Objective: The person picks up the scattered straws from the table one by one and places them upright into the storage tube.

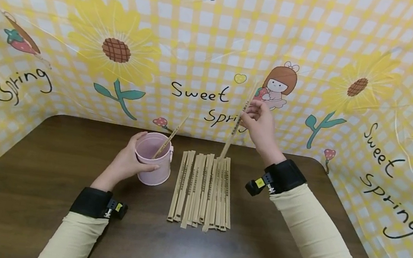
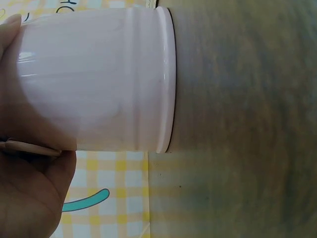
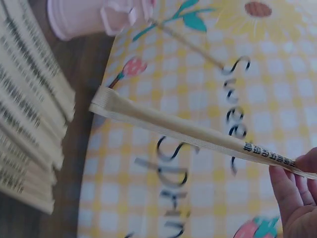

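Note:
My left hand (image 1: 128,159) grips a small pink bucket (image 1: 155,174) round its side, thumb across the front. The bucket stands upright on the table, its base flat on the wood in the left wrist view. One paper-wrapped straw (image 1: 171,138) leans inside it, sticking out over the rim. My right hand (image 1: 261,127) pinches another paper-wrapped straw (image 3: 188,131) with thumb and fingertips, tilted, its lower end just above the far edge of the row. Side by side below lie several more wrapped straws (image 1: 202,190), tan with dark printed characters.
The dark wooden table (image 1: 127,241) runs up to a yellow checked cloth (image 1: 202,49) with flowers and lettering, hung behind and at both sides. The row of straws lies right of the bucket. Both wrists wear black straps with small cameras (image 1: 255,186).

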`<action>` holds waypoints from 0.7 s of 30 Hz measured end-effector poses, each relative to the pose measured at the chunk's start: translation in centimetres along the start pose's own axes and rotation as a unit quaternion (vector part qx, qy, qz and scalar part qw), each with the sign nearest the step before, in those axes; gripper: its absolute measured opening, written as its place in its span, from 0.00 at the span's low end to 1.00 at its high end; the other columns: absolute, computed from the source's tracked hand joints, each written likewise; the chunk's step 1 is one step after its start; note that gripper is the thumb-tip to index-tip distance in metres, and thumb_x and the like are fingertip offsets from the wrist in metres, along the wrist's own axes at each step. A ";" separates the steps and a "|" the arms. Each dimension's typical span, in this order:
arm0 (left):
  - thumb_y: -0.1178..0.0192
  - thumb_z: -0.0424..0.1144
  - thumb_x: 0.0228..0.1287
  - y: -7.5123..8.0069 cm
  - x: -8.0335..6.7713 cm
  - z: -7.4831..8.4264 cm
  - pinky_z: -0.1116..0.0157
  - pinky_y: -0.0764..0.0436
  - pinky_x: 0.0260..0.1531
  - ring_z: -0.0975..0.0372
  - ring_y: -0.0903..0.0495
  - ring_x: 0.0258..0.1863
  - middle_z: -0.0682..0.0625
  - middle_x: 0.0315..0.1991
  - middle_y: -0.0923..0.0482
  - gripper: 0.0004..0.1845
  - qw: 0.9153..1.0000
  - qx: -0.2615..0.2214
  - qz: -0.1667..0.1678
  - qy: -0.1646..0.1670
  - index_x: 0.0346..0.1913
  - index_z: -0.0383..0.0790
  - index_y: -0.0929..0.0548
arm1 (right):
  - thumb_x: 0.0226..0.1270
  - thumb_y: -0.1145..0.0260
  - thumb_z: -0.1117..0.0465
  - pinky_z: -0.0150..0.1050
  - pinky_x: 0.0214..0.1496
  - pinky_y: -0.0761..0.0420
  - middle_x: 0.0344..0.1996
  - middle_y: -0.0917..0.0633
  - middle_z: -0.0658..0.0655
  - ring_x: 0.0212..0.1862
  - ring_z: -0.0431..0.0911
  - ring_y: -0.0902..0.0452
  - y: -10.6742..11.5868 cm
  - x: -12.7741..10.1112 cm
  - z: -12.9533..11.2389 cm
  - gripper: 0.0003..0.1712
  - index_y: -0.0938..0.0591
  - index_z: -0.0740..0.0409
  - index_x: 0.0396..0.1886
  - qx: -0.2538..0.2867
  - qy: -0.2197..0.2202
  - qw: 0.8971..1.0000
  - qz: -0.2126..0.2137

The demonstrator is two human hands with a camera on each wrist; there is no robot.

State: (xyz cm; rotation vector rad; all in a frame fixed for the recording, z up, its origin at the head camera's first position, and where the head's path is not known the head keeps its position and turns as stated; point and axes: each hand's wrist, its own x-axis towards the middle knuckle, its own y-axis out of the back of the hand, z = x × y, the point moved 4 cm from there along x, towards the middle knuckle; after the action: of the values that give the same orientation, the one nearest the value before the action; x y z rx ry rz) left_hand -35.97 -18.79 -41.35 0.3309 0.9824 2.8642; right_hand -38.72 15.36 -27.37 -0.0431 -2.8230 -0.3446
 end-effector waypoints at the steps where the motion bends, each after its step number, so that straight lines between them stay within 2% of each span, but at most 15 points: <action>1: 0.22 0.42 0.53 0.0 0.0 0.0 0.38 0.26 0.64 0.35 0.29 0.67 0.25 0.70 0.34 0.61 1.000 -0.001 0.000 0.000 0.80 0.32 0.54 | 0.76 0.43 0.69 0.25 0.46 0.19 0.45 0.26 0.50 0.43 0.35 0.27 -0.4 -0.1 -0.4 0.26 0.35 0.69 0.70 0.010 0.011 1.000 0.002; 4: 0.22 0.42 0.53 0.0 0.0 0.0 0.38 0.26 0.64 0.35 0.29 0.68 0.25 0.70 0.34 0.61 1.000 -0.004 -0.002 -0.001 0.80 0.32 0.54 | 0.75 0.43 0.71 0.24 0.46 0.18 0.45 0.28 0.50 0.43 0.34 0.28 -1.8 -0.6 -1.4 0.23 0.36 0.68 0.67 0.056 0.039 0.998 0.014; 8: 0.22 0.42 0.53 0.0 0.1 -0.1 0.38 0.26 0.64 0.35 0.29 0.67 0.26 0.70 0.34 0.61 1.000 -0.004 0.002 -0.004 0.80 0.33 0.54 | 0.73 0.43 0.74 0.25 0.46 0.17 0.43 0.26 0.51 0.42 0.36 0.27 -3.9 -1.1 -2.6 0.19 0.35 0.67 0.60 0.114 0.084 0.990 0.023; 11: 0.22 0.42 0.53 0.1 0.1 -0.1 0.38 0.26 0.64 0.36 0.29 0.67 0.26 0.70 0.34 0.61 1.000 -0.003 0.004 -0.005 0.80 0.33 0.54 | 0.72 0.43 0.75 0.26 0.46 0.17 0.42 0.25 0.50 0.42 0.36 0.25 -5.6 -1.5 -3.2 0.17 0.34 0.67 0.57 0.135 0.105 0.985 0.019; 16: 0.22 0.42 0.53 0.1 0.2 -0.1 0.38 0.26 0.64 0.36 0.30 0.68 0.26 0.71 0.34 0.61 1.000 -0.005 0.000 -0.004 0.80 0.34 0.54 | 0.72 0.42 0.76 0.27 0.47 0.16 0.42 0.25 0.52 0.42 0.35 0.25 -8.2 -2.2 -3.6 0.17 0.34 0.67 0.56 0.152 0.126 0.980 0.009; 21: 0.22 0.43 0.54 0.0 0.2 -0.3 0.38 0.26 0.64 0.35 0.31 0.69 0.26 0.71 0.35 0.61 1.000 -0.001 -0.008 0.000 0.81 0.34 0.55 | 0.71 0.42 0.76 0.30 0.49 0.17 0.42 0.25 0.54 0.42 0.36 0.26 -10.1 -2.9 -2.9 0.16 0.33 0.69 0.55 0.139 0.143 0.980 0.009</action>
State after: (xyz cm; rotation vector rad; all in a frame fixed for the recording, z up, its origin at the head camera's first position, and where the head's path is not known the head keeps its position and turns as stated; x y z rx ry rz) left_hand -36.22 -18.91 -41.54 0.3226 0.9772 2.8513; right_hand -35.73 4.86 -27.85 0.0373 -2.5561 0.0499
